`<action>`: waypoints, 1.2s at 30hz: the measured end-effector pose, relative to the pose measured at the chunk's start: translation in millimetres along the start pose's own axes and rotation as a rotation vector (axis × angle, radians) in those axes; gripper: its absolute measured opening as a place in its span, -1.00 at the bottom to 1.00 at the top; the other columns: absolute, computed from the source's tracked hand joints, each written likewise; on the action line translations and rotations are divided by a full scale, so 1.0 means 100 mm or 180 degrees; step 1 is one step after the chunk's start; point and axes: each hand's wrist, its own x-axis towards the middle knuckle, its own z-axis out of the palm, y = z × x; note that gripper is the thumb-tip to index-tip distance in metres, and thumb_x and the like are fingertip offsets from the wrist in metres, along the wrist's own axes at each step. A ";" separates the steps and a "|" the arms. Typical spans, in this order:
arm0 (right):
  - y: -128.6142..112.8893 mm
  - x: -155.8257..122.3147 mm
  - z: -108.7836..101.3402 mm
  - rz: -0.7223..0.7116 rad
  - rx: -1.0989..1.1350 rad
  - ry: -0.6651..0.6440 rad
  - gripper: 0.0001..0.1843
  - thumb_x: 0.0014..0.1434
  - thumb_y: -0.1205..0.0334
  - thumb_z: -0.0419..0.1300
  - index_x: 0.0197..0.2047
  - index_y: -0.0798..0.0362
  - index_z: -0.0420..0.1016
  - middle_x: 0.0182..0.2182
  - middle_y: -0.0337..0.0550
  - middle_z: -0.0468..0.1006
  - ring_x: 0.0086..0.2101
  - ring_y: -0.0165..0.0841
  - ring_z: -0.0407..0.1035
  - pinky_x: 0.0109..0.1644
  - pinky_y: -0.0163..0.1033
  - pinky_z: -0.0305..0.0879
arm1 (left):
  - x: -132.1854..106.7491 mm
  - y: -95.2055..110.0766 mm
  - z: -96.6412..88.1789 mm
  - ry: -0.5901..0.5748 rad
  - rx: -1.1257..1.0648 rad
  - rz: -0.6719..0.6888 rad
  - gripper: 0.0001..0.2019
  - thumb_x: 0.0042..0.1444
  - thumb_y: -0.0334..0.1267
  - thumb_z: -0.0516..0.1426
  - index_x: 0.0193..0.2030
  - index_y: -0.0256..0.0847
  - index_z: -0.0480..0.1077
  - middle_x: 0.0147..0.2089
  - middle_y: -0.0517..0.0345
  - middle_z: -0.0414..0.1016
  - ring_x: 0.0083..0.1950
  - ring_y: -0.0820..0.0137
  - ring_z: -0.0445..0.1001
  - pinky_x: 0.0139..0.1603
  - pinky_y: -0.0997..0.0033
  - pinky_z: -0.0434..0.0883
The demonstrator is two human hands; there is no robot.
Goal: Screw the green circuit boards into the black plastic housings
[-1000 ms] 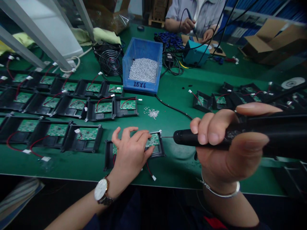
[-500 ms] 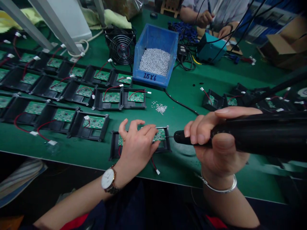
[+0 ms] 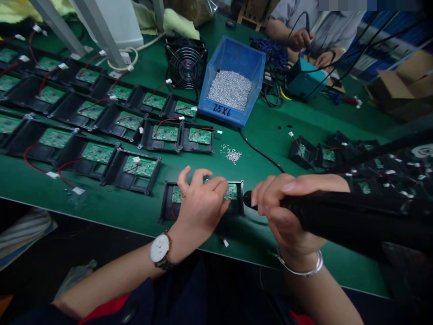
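My left hand point(image 3: 202, 203) lies on a black plastic housing point(image 3: 168, 204) near the table's front edge, fingers spread and pressing on the green circuit board point(image 3: 232, 192) inside it. My right hand point(image 3: 287, 212) is wrapped round a black electric screwdriver point(image 3: 355, 221). Its tip rests at the board's right corner. A red wire with a white plug point(image 3: 225, 242) trails from the housing toward me. A small heap of loose screws point(image 3: 233, 155) lies just beyond the housing.
Rows of black housings with green boards point(image 3: 98, 131) fill the left of the green table point(image 3: 135, 216). A blue bin of screws point(image 3: 230, 88) and a black fan point(image 3: 186, 63) stand behind. More housings point(image 3: 324, 153) lie at the right. Another person's hands point(image 3: 304, 40) work at the far side.
The view has shifted, so everything sits further right and lower. My right hand has brought the screwdriver tip closer, onto the board's right corner. My left hand has stayed on the housing.
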 end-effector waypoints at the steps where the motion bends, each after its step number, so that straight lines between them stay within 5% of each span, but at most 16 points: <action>1: 0.01 0.00 0.00 -0.0049 0.0008 0.0008 -0.61 0.22 0.27 0.53 0.09 -0.15 0.64 -0.51 -0.42 0.56 -0.54 -0.40 0.43 -0.42 -0.18 0.46 | 0.00 0.00 -0.01 -0.0025 -0.0003 -0.0004 -0.86 0.25 -0.31 0.41 -0.10 -0.06 0.62 0.06 0.15 0.81 0.25 -0.12 0.52 0.48 -0.50 0.08; 7: -0.09 0.31 -0.08 -0.0175 0.0260 0.0175 -0.63 0.21 0.19 0.51 0.09 -0.06 0.65 -0.55 -0.42 0.48 -0.60 -0.43 0.32 -0.47 -0.21 0.38 | 0.00 0.00 -0.09 -0.0243 -0.0072 0.0064 -0.79 0.26 -0.34 0.43 -0.02 -0.08 0.58 0.08 0.16 0.79 0.27 -0.10 0.49 0.49 -0.47 0.05; 12: 0.01 0.72 -0.20 -0.0866 -0.0121 0.0956 -0.76 0.24 0.14 0.50 -0.03 -0.13 0.67 -0.55 -0.43 0.39 -0.58 -0.45 0.29 -0.40 -0.23 0.39 | 0.02 0.00 -0.10 -0.0282 -0.0183 0.0178 -0.76 0.28 -0.39 0.41 0.00 -0.05 0.54 -0.05 0.16 0.78 0.15 0.03 0.54 0.47 -0.38 0.11; 18: 0.50 0.81 -0.17 -0.0310 -0.0327 0.1154 -0.65 0.21 0.01 0.52 -0.02 -0.14 0.54 -0.55 -0.49 0.40 -0.55 -0.45 0.36 -0.34 -0.21 0.47 | 0.05 -0.01 -0.11 -0.0448 -0.0131 0.0300 -0.65 0.17 -0.25 0.54 -0.03 -0.12 0.51 -0.08 0.13 0.77 0.16 0.02 0.56 0.49 -0.37 0.12; 24: 0.64 0.74 -0.12 -0.0094 -0.0294 0.0993 -0.64 0.23 -0.01 0.52 -0.01 -0.15 0.56 -0.53 -0.48 0.44 -0.53 -0.44 0.42 -0.29 -0.18 0.51 | 0.05 -0.05 -0.12 -0.0420 -0.0233 0.0292 -0.42 0.06 0.01 0.58 0.09 -0.16 0.52 -0.05 0.08 0.77 0.26 -0.07 0.56 0.54 -0.35 0.00; 36: 0.14 0.75 0.01 -0.0261 0.0323 0.0999 -0.71 0.27 0.03 0.52 -0.01 -0.12 0.61 -0.54 -0.46 0.44 -0.53 -0.46 0.35 -0.31 -0.23 0.47 | 0.16 -0.23 -0.38 -0.0152 -0.0816 -0.0731 -0.70 0.28 -0.07 0.48 0.12 0.09 0.66 0.09 0.19 0.77 0.21 -0.01 0.55 0.32 -0.21 0.15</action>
